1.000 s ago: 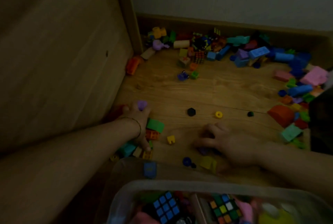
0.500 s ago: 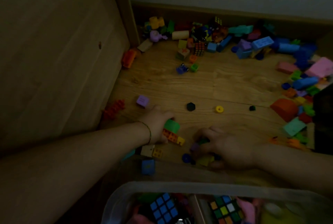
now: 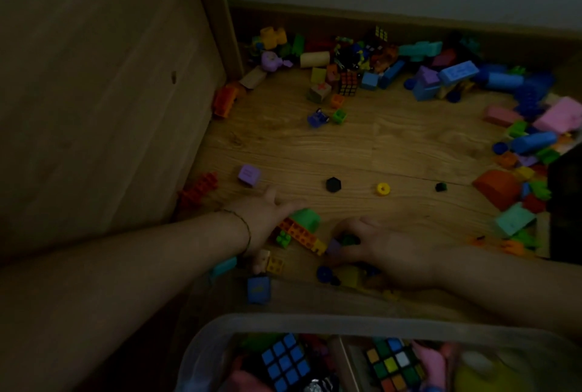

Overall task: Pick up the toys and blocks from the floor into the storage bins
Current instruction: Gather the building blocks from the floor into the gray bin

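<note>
2 compartments in clear storage bin (image 3: 283, 320): left holds blue-faced puzzle cube (image 3: 285, 360), right holds multicoloured cube (image 3: 393, 363). Left hand (image 3: 267, 218): thumb spread, fingers straight, touching green block (image 3: 307, 218) on floor. Right hand (image 3: 384, 250): fingers curled around dark green piece (image 3: 348, 239).

Head view, downward, close above floor (image 3: 362, 149)

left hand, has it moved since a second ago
Yes: the left hand drew back from the purple cube, toward the camera and the green block.
</note>
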